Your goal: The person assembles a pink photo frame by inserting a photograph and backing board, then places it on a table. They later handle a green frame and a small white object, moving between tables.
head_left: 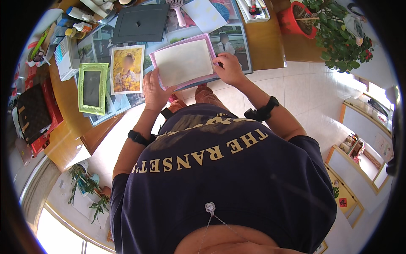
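A pink picture frame (206,41) lies at the near edge of the desk, with a plain whitish sheet (185,62) filling its inside. My left hand (157,89) grips the frame's near left corner, fingers along its side and thumb along the near edge. At the right side, my right hand (230,69) is closed with bent fingers on the frame's rim; the exact contact of its fingertips is partly hidden. Left of the frame lies a photo print with yellow flowers (127,70). Beyond is a dark backing board (141,23). A green picture frame (105,87) rests farther left.
Photos lie under the desk's clear cover. A pink hairbrush (179,16) and a pale patterned sheet (205,15) are at the back. A white box (67,59) and small bottles stand left. At the right is a red plant pot (292,21).
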`<state>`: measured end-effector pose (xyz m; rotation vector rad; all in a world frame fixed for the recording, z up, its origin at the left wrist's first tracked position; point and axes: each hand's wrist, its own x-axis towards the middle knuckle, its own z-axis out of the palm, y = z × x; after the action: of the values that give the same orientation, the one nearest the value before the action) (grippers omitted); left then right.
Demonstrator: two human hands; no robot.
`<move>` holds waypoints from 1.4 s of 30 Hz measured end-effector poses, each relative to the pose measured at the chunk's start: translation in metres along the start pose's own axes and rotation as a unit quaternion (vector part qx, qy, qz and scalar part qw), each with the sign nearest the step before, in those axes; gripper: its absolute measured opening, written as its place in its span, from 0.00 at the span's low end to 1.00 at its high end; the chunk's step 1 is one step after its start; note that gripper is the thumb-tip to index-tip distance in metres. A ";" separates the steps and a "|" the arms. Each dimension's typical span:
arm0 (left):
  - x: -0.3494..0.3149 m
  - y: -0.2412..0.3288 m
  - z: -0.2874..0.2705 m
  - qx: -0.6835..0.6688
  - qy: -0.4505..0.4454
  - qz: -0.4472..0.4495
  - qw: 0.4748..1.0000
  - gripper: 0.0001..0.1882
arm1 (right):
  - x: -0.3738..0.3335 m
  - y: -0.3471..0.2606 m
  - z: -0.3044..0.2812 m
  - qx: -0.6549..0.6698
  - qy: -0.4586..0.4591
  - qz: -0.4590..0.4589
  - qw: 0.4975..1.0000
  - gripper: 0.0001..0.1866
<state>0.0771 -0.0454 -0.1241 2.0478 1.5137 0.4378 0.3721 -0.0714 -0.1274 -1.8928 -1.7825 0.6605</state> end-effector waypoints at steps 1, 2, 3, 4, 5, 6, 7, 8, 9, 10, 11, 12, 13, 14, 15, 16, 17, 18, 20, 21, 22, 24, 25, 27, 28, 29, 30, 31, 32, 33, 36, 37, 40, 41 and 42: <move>0.000 0.000 0.000 -0.002 -0.001 -0.003 1.000 0.45 | 0.000 -0.001 -0.001 0.000 -0.006 0.009 1.000 0.11; -0.001 0.001 0.000 -0.005 0.006 -0.003 1.000 0.44 | 0.001 -0.003 -0.003 -0.001 -0.017 0.024 1.000 0.12; -0.001 0.002 0.001 -0.009 0.007 -0.010 1.000 0.43 | 0.001 -0.005 -0.006 -0.004 -0.015 0.000 1.000 0.15; -0.002 0.003 0.001 -0.016 0.012 -0.014 1.000 0.42 | 0.002 -0.007 -0.009 -0.009 -0.017 -0.018 1.000 0.18; -0.003 0.003 0.001 -0.015 0.015 -0.015 1.000 0.41 | 0.002 -0.009 -0.012 -0.015 -0.020 -0.032 0.999 0.21; -0.003 0.003 0.002 -0.017 0.021 -0.011 1.000 0.39 | 0.003 -0.012 -0.015 -0.029 -0.025 -0.040 0.998 0.25; -0.004 0.004 0.002 -0.018 0.027 -0.008 0.999 0.38 | 0.003 -0.015 -0.017 -0.044 -0.030 -0.044 0.998 0.29; -0.004 0.004 0.002 -0.019 0.028 -0.007 0.999 0.37 | 0.003 -0.018 -0.018 -0.054 -0.027 -0.061 0.996 0.33; -0.004 0.003 0.002 -0.018 0.029 -0.006 0.999 0.36 | 0.004 -0.021 -0.018 -0.066 -0.036 -0.057 0.996 0.35; -0.005 0.003 0.002 -0.020 0.029 -0.008 0.999 0.35 | 0.004 -0.024 -0.019 -0.072 -0.037 -0.065 0.995 0.37; -0.005 0.003 0.002 -0.015 0.029 -0.008 0.999 0.35 | 0.005 -0.026 -0.019 -0.087 -0.042 -0.069 0.993 0.39; -0.006 0.003 0.002 -0.013 0.027 -0.010 1.000 0.34 | 0.005 -0.027 -0.019 -0.079 -0.037 -0.077 0.993 0.40; -0.006 0.003 0.002 -0.014 0.025 -0.011 1.000 0.34 | 0.006 -0.027 -0.019 -0.079 -0.037 -0.081 0.993 0.40; -0.006 0.003 0.001 -0.015 0.022 -0.013 1.000 0.34 | 0.006 -0.027 -0.019 -0.086 -0.040 -0.078 0.992 0.41; -0.006 0.003 0.001 -0.020 0.019 -0.014 1.000 0.33 | 0.006 -0.027 -0.019 -0.074 -0.037 -0.089 0.993 0.41; -0.006 0.003 0.000 -0.024 0.016 -0.015 0.999 0.33 | 0.007 -0.026 -0.019 -0.068 -0.038 -0.093 0.993 0.41; -0.006 0.004 -0.001 -0.025 0.013 -0.016 0.999 0.32 | 0.007 -0.025 -0.019 -0.065 -0.040 -0.095 0.993 0.41; -0.006 0.004 -0.001 -0.027 0.009 -0.017 0.999 0.31 | 0.008 -0.024 -0.019 -0.062 -0.039 -0.097 0.993 0.40; -0.006 0.006 -0.003 -0.027 0.007 -0.016 0.999 0.30 | 0.009 -0.022 -0.018 -0.063 -0.041 -0.096 0.993 0.39; -0.007 0.007 -0.003 -0.027 0.007 -0.014 1.000 0.29 | 0.010 -0.021 -0.018 -0.063 -0.034 -0.105 0.992 0.39; -0.007 0.007 -0.004 -0.029 0.006 -0.014 0.999 0.28 | 0.011 -0.020 -0.018 -0.065 -0.030 -0.113 0.991 0.38; -0.007 0.007 -0.004 -0.030 0.006 -0.011 0.999 0.27 | 0.011 -0.020 -0.019 -0.068 -0.027 -0.118 0.990 0.38; -0.007 0.007 -0.004 -0.034 0.008 -0.008 0.999 0.26 | 0.011 -0.020 -0.020 -0.068 -0.027 -0.116 0.991 0.37; -0.007 0.007 -0.004 -0.021 0.007 -0.001 1.000 0.26 | 0.011 -0.020 -0.021 -0.065 -0.031 -0.113 0.991 0.37; -0.007 0.006 -0.004 -0.016 0.008 0.004 1.000 0.25 | 0.010 -0.020 -0.022 -0.062 -0.034 -0.113 0.991 0.37; -0.007 0.006 -0.004 -0.024 0.013 0.012 1.000 0.25 | 0.010 -0.021 -0.022 -0.057 -0.034 -0.114 0.991 0.37; -0.007 0.005 -0.004 -0.029 0.021 0.020 0.999 0.25 | 0.010 -0.021 -0.023 -0.055 -0.033 -0.108 0.992 0.37; -0.006 0.004 -0.007 -0.032 0.021 0.017 0.999 0.25 | 0.010 -0.022 -0.023 -0.050 -0.030 -0.104 0.993 0.37; -0.005 0.002 -0.009 -0.026 0.026 0.017 0.999 0.25 | 0.009 -0.023 -0.024 -0.045 -0.028 -0.103 0.993 0.37; -0.003 0.000 -0.011 -0.029 0.051 0.037 0.998 0.24 | 0.010 -0.024 -0.024 -0.040 -0.025 -0.099 0.994 0.37; 0.012 -0.013 -0.021 -0.037 0.088 0.043 0.995 0.19 | 0.011 -0.024 -0.026 -0.019 -0.013 -0.098 0.995 0.36; 0.017 -0.017 -0.023 -0.046 0.094 0.027 0.994 0.18 | 0.011 -0.024 -0.027 -0.017 -0.011 -0.098 0.995 0.35; 0.028 -0.032 -0.033 -0.103 0.089 -0.038 0.990 0.16 | 0.012 -0.026 -0.029 -0.001 0.000 -0.107 0.994 0.32; 0.031 -0.036 -0.034 -0.130 0.079 -0.064 0.986 0.15 | 0.011 -0.027 -0.030 0.005 0.002 -0.108 0.994 0.32; 0.034 -0.039 -0.035 -0.145 0.084 -0.082 0.983 0.13 | 0.012 -0.027 -0.030 -0.002 -0.001 -0.106 0.994 0.31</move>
<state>0.0386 0.0035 -0.1222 1.6842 1.5955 0.7336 0.3699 -0.0582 -0.0872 -1.6759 -1.9517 0.5807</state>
